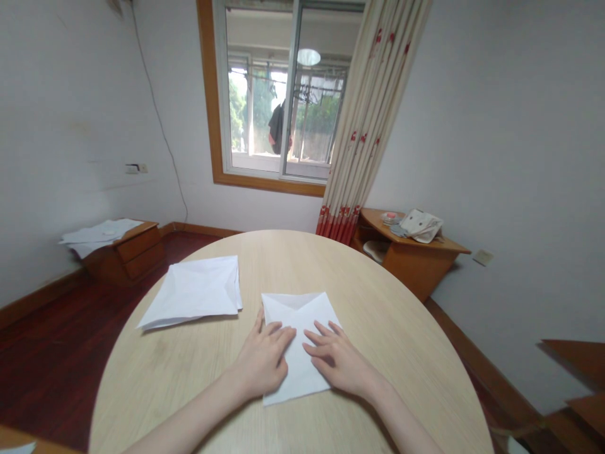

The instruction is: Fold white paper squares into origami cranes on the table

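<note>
A folded sheet of white paper [299, 359] lies flat on the round table in front of me, a shallow V-shaped fold showing at its far edge. My left hand [265, 356] rests on its left side with the fingers spread. On the right side of the same paper lies my right hand [338, 359], its fingers apart and pointing inward. Neither hand grips anything. Parts of the paper's side edges are hidden under the hands. To the left sits a small stack of folded white papers [196, 287], apart from both hands.
The pale wooden round table [401, 328] fills the foreground. A low drawer cabinet [137, 249] with papers on top stands at the left wall. Right of the curtain [373, 113], a corner cabinet [411, 265] carries a cloth bag [420, 225]. A window [283, 94] is ahead.
</note>
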Demonstrator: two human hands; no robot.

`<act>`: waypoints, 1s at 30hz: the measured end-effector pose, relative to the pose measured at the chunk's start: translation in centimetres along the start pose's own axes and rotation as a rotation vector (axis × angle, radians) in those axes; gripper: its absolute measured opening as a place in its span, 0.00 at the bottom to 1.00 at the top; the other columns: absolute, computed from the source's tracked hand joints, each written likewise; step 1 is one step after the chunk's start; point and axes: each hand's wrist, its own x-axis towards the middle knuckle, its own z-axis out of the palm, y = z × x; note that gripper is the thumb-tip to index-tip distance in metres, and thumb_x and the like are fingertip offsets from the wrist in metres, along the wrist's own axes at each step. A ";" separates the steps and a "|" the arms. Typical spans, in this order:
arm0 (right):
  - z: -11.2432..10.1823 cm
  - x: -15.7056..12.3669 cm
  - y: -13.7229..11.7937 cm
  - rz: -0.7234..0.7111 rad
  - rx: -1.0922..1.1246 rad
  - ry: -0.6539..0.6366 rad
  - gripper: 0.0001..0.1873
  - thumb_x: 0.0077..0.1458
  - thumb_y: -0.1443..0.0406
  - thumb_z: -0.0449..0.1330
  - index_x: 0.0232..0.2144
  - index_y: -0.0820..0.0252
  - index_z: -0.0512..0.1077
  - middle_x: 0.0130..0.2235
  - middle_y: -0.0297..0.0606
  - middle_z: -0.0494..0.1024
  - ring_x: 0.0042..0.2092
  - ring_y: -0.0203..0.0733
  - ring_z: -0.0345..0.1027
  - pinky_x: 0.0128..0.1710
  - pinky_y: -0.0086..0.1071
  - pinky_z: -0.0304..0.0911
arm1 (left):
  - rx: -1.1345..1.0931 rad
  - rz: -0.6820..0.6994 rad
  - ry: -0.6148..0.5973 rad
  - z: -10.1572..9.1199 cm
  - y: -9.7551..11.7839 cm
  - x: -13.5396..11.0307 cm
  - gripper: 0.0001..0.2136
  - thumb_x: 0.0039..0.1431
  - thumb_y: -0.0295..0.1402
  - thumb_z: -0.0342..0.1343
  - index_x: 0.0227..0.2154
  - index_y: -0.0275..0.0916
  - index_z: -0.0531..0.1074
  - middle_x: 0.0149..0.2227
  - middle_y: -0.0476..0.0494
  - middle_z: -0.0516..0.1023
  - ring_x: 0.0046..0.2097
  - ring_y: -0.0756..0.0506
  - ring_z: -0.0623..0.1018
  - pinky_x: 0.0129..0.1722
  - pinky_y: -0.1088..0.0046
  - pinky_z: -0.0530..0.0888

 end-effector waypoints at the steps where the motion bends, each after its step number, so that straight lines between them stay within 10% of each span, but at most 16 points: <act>1: 0.0 0.0 0.0 0.002 0.012 -0.009 0.20 0.58 0.66 0.52 0.51 0.48 0.72 0.60 0.36 0.66 0.66 0.54 0.47 0.63 0.58 0.38 | 0.007 0.006 0.002 0.1 -0.1 0.0 0.23 0.53 0.28 0.52 0.54 0.40 0.66 0.52 0.44 0.76 0.56 0.39 0.70 0.64 0.47 0.43; 15: 0.7 0.2 0.0 0.119 -0.024 -0.044 0.23 0.64 0.54 0.48 0.60 0.46 0.61 0.66 0.35 0.54 0.67 0.53 0.41 0.64 0.55 0.41 | 0.004 0.080 0.060 0.0 -0.4 0.6 0.18 0.52 0.19 0.49 0.44 0.41 0.71 0.43 0.46 0.78 0.47 0.44 0.74 0.61 0.59 0.57; 21: 1.1 0.2 0.2 0.138 -0.033 -0.051 0.23 0.66 0.56 0.46 0.62 0.44 0.58 0.66 0.32 0.52 0.68 0.51 0.39 0.64 0.53 0.41 | -0.022 0.048 -0.016 -0.5 0.2 0.6 0.07 0.62 0.31 0.52 0.40 0.40 0.73 0.41 0.44 0.78 0.43 0.42 0.75 0.44 0.66 0.71; 30: 0.5 0.0 -0.3 0.162 -0.035 -0.117 0.25 0.66 0.53 0.44 0.63 0.45 0.53 0.68 0.32 0.47 0.68 0.50 0.33 0.65 0.52 0.37 | -0.028 0.091 -0.087 -0.3 -0.2 0.4 0.22 0.51 0.50 0.63 0.41 0.38 0.73 0.45 0.41 0.78 0.46 0.39 0.76 0.44 0.66 0.72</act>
